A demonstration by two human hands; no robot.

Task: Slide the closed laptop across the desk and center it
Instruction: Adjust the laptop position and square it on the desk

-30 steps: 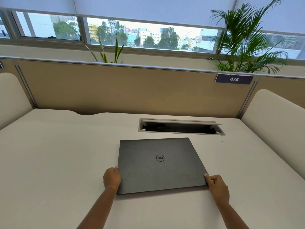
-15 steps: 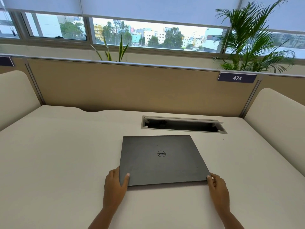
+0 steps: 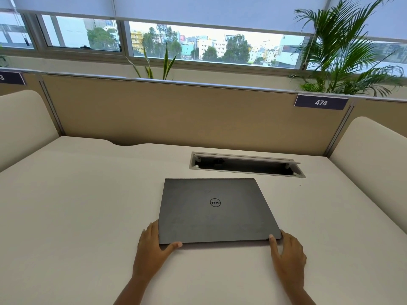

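A closed dark grey laptop point(image 3: 217, 211) lies flat on the cream desk point(image 3: 77, 205), its round logo facing up, just in front of the cable slot. My left hand point(image 3: 152, 249) grips its near left corner, fingers along the left side and thumb at the front edge. My right hand point(image 3: 287, 252) holds the near right corner, thumb against the front edge and fingers around the corner.
An open cable slot point(image 3: 246, 165) with a raised flap sits behind the laptop. A tan partition point(image 3: 187, 115) with a "474" label point(image 3: 320, 102) closes the back. Cream side panels point(image 3: 370, 164) flank the desk. Plants point(image 3: 343, 51) stand behind the partition.
Both hands have shifted their hold from the corners' sides to around the near corners, thumbs at the front edge. The laptop has straightened and lies squarer to the desk's edge.
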